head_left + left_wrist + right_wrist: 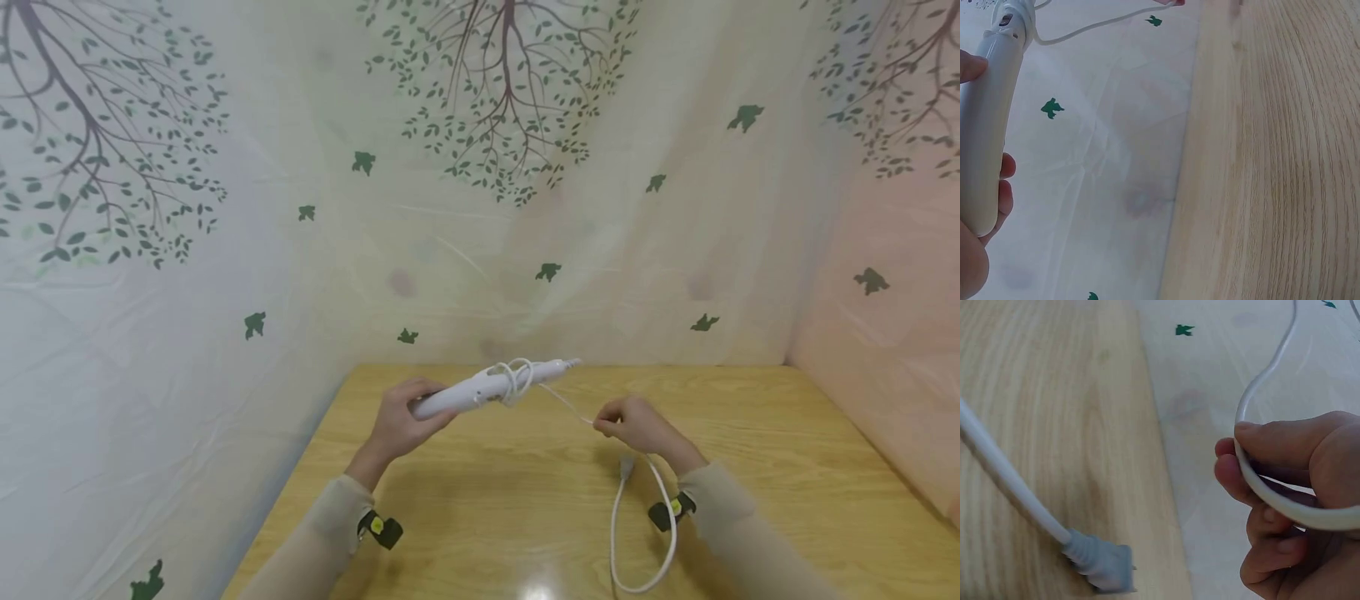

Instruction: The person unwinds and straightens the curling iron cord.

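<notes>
In my left hand (401,421) I grip the thick rounded end of a white wand-shaped electric appliance (457,398), which looks like a hair iron. It is held above the table, its far end tilted up to the right. White power cord (1013,15) is looped around its middle. My right hand (636,423) pinches a stretch of the cord (1266,372) between thumb and fingers, right of the appliance. From there the cord hangs in a long loop, ending in a grey two-prong plug (1100,565) below the hand.
The wood-grain table (480,508) lies under both hands. A pale curtain (480,275) printed with trees and green leaves surrounds its back and sides. Black wrist straps (381,528) sit on both sleeves, and the cord loop hangs over the right one.
</notes>
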A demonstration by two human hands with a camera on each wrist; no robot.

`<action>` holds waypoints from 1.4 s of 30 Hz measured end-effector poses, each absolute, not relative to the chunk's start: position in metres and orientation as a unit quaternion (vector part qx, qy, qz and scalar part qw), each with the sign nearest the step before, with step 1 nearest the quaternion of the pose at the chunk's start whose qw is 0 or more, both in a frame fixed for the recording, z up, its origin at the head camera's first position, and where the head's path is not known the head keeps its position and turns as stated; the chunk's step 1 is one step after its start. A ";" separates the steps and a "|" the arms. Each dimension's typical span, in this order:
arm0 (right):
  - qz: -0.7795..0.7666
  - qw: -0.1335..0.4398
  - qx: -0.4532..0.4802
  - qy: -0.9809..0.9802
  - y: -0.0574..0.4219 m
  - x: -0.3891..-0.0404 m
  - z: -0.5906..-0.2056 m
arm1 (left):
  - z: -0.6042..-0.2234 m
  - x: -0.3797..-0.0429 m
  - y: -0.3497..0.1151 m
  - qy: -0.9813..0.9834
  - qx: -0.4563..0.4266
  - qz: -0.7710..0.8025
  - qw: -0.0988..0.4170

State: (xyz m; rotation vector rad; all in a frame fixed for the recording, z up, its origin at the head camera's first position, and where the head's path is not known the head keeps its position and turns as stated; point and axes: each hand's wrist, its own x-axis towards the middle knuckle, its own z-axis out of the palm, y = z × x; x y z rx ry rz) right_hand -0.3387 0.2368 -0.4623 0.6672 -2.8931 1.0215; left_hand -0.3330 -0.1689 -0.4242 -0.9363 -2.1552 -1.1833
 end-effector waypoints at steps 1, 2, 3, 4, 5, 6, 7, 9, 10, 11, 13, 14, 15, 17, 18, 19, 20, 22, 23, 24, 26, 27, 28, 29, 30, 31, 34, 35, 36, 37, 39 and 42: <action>0.323 -0.007 0.223 -0.920 0.235 -0.337 -0.464 | -0.424 -0.333 -0.169 -0.794 -0.342 -0.435 0.253; 0.323 -0.014 0.233 -0.917 0.234 -0.336 -0.466 | -0.424 -0.333 -0.169 -0.796 -0.339 -0.434 0.252; 0.323 -0.020 0.242 -0.915 0.232 -0.335 -0.467 | -0.425 -0.333 -0.169 -0.797 -0.337 -0.433 0.253; 0.325 -0.027 0.249 -0.912 0.231 -0.334 -0.469 | -0.424 -0.333 -0.169 -0.798 -0.335 -0.433 0.252; 0.328 -0.033 0.259 -0.908 0.229 -0.333 -0.469 | -0.424 -0.333 -0.168 -0.800 -0.333 -0.432 0.251; 0.330 -0.037 0.266 -0.905 0.228 -0.332 -0.470 | -0.423 -0.332 -0.168 -0.801 -0.331 -0.431 0.251; 0.332 -0.040 0.272 -0.902 0.227 -0.331 -0.471 | -0.427 -0.336 -0.170 -0.802 -0.331 -0.429 0.252; 0.334 -0.047 0.284 -0.897 0.224 -0.329 -0.473 | -0.426 -0.336 -0.170 -0.804 -0.328 -0.426 0.254; 0.335 -0.051 0.288 -0.896 0.223 -0.328 -0.474 | -0.426 -0.336 -0.169 -0.805 -0.326 -0.425 0.255; 0.335 -0.056 0.291 -0.894 0.222 -0.327 -0.475 | -0.426 -0.337 -0.169 -0.806 -0.325 -0.423 0.255; 0.325 -0.057 0.303 -0.894 0.219 -0.325 -0.477 | -0.426 -0.337 -0.169 -0.806 -0.325 -0.421 0.259; 0.318 -0.058 0.310 -0.894 0.217 -0.324 -0.479 | -0.426 -0.337 -0.169 -0.806 -0.325 -0.420 0.262; 0.313 -0.059 0.317 -0.893 0.216 -0.322 -0.481 | -0.426 -0.337 -0.169 -0.804 -0.325 -0.420 0.265; 0.302 -0.060 0.332 -0.892 0.212 -0.319 -0.484 | -0.425 -0.337 -0.169 -0.801 -0.328 -0.420 0.274; 0.296 -0.060 0.341 -0.890 0.210 -0.318 -0.486 | -0.425 -0.337 -0.169 -0.799 -0.329 -0.419 0.279; 0.294 -0.064 0.349 -0.887 0.208 -0.316 -0.487 | -0.424 -0.337 -0.168 -0.797 -0.329 -0.419 0.284; 0.293 -0.072 0.357 -0.884 0.206 -0.314 -0.488 | -0.424 -0.337 -0.168 -0.796 -0.328 -0.419 0.288; 0.291 -0.087 0.375 -0.876 0.201 -0.311 -0.489 | -0.423 -0.337 -0.168 -0.796 -0.326 -0.418 0.292; 0.290 -0.094 0.384 -0.871 0.200 -0.309 -0.489 | -0.422 -0.338 -0.168 -0.798 -0.323 -0.417 0.292; 0.287 -0.100 0.393 -0.868 0.198 -0.308 -0.490 | -0.422 -0.338 -0.168 -0.799 -0.321 -0.416 0.292; 0.285 -0.109 0.403 -0.862 0.196 -0.305 -0.489 | -0.421 -0.339 -0.168 -0.801 -0.316 -0.417 0.290; 0.285 -0.112 0.402 -0.863 0.195 -0.304 -0.488 | -0.421 -0.339 -0.167 -0.802 -0.315 -0.418 0.288; 0.285 -0.113 0.399 -0.864 0.194 -0.303 -0.487 | -0.422 -0.339 -0.167 -0.803 -0.315 -0.417 0.287; 0.285 -0.113 0.397 -0.865 0.194 -0.303 -0.487 | -0.422 -0.339 -0.167 -0.803 -0.315 -0.417 0.286; 0.286 -0.113 0.391 -0.867 0.194 -0.303 -0.487 | -0.422 -0.339 -0.167 -0.804 -0.315 -0.417 0.285; 0.288 -0.113 0.386 -0.869 0.194 -0.303 -0.486 | -0.422 -0.339 -0.167 -0.804 -0.316 -0.417 0.285; 0.296 -0.107 0.372 -0.873 0.196 -0.305 -0.486 | -0.423 -0.339 -0.167 -0.805 -0.316 -0.414 0.284; 0.298 -0.100 0.369 -0.875 0.197 -0.306 -0.485 | -0.423 -0.339 -0.167 -0.806 -0.316 -0.414 0.283; 0.301 -0.092 0.363 -0.877 0.199 -0.307 -0.484 | -0.423 -0.340 -0.167 -0.806 -0.316 -0.414 0.283; 0.305 -0.076 0.360 -0.879 0.200 -0.308 -0.482 | -0.423 -0.340 -0.167 -0.806 -0.316 -0.414 0.282; 0.309 -0.034 0.345 -0.886 0.201 -0.309 -0.478 | -0.423 -0.340 -0.167 -0.806 -0.317 -0.416 0.279; 0.322 0.050 0.314 -0.892 0.199 -0.312 -0.471 | -0.423 -0.339 -0.167 -0.804 -0.318 -0.419 0.277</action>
